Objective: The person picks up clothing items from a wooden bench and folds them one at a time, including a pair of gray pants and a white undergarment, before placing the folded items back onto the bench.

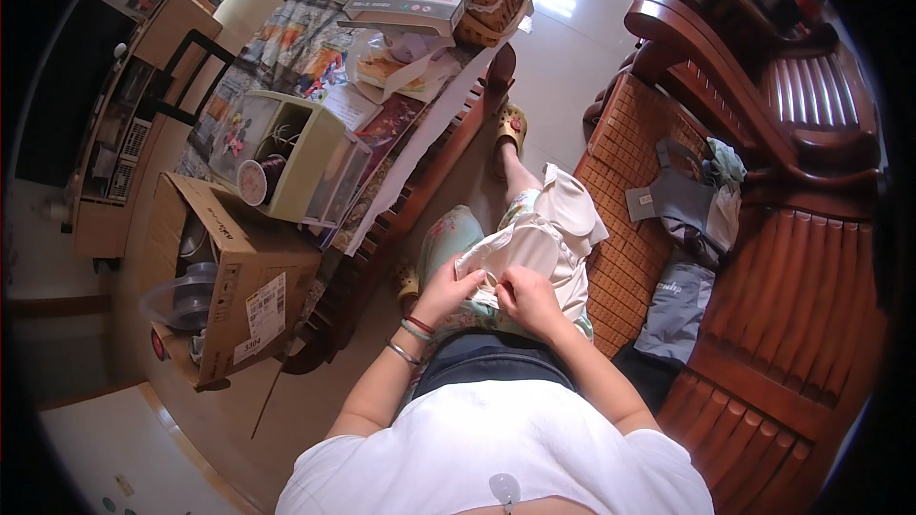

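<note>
cloth: a cream cloth [539, 238] lies over the person's lap, in the middle of the scene, just beyond both hands.
axis: its length runs from the near edge at the hands away toward the far right, where a rounded flap ends near the knee.
left hand: the left hand [446, 288] pinches the cloth's near edge, fingers closed on a fold; bangles sit on its wrist.
right hand: the right hand [528, 298] also grips that near edge, thumb and fingers shut on it, almost touching the other hand.
nearer hand: both are on the cloth; the right one lies more squarely under its bulk, the left at its left corner.
box: a brown cardboard box [229, 272] stands open on the floor at near left, well apart from the hands; grey bowls or tubs show inside it.
shelf unit: a pale green unit [296, 157] stands tipped on the table's near end, with a round clock-like thing and dark cords in its compartments.
basket: a wicker basket [491, 0] sits at the far end of the table under a flat carton; what it holds cannot be told.
bench: a wooden bench [763, 229] to the right carries a grey bag [682, 200] and bundled clothes, near the cloth but not touching it.
</note>
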A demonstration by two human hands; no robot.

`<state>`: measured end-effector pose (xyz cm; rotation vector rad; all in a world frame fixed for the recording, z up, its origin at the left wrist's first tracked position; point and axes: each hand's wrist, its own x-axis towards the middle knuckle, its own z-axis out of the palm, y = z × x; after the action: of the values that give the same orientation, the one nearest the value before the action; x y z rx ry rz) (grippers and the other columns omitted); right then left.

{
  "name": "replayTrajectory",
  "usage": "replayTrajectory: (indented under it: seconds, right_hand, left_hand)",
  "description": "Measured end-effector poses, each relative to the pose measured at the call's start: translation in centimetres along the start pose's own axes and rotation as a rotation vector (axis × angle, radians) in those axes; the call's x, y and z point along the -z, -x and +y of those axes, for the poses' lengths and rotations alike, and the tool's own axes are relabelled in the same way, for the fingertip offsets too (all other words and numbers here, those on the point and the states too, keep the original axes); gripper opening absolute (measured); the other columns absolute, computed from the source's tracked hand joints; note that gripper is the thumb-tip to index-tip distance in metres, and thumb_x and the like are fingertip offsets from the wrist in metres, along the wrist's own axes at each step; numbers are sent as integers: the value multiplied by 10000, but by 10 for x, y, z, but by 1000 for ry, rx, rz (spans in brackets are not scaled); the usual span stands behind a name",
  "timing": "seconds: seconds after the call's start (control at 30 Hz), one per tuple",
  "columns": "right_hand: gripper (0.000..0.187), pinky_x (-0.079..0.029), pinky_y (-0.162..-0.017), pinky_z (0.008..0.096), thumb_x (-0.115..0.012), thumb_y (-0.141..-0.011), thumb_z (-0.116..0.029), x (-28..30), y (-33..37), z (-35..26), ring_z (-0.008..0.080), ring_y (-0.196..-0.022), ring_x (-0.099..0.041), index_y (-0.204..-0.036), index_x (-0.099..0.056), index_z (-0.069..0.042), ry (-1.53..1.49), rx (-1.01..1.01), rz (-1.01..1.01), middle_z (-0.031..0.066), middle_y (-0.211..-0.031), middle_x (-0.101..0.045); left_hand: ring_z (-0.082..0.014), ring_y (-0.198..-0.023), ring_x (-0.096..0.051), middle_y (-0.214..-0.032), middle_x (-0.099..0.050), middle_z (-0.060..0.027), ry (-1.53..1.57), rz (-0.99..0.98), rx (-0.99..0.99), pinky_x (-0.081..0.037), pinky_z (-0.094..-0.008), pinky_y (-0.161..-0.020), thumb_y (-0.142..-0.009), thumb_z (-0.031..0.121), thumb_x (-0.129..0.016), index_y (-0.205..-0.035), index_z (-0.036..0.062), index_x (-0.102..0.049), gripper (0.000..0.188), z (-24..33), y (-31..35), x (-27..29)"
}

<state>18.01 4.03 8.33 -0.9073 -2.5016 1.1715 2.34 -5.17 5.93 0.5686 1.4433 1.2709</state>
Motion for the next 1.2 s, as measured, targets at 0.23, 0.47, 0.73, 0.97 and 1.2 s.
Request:
replayTrajectory:
  seconds: [0.23,0.47,0.73,0.97,1.2]
  right_hand:
    - [159,-490,-636,436,-643,-806,-170,-1,12,-2,345,-735,-608,-855,-548,-52,22,-14,-85,148,-778,-598]
    - [140,-492,-613,462,-619,-827,-177,-5,13,4,363,-705,-629,-874,-542,-70,56,-64,-92,169,-752,-634]
    - [209,-487,-597,473,-649,-796,-202,7,19,-6,374,-681,-622,-911,-523,-81,-10,49,-188,168,-720,-626]
    - [121,-493,-617,445,-594,-813,-167,4,21,-7,362,-716,-620,-865,-539,-72,91,40,-271,145,-761,-625]
    - [92,-486,-659,437,-571,-772,-86,4,20,-5,363,-749,-593,-858,-584,-56,7,303,-202,152,-793,-568]
  left_hand:
    - [-49,-760,-544,-893,-611,16,-15,-69,86,-463,-210,-672,-863,102,-636,-1128,-11,-573,294,15,0,-5]
    - [-39,-679,-522,-830,-601,26,-57,67,30,-436,-201,-588,-881,133,-616,-1051,-7,-606,220,9,-2,-8]
    - [-17,-596,-485,-706,-569,52,-5,89,38,-381,-189,-516,-940,193,-553,-962,31,-648,189,6,-8,1]
    - [-98,-703,-588,-780,-649,-38,-394,11,-65,-477,-265,-631,-864,203,-624,-1025,-30,-636,283,19,-4,-5]
    - [-84,-755,-596,-853,-651,-36,-235,-122,58,-488,-238,-673,-867,148,-616,-1047,-32,-614,255,10,-4,0]
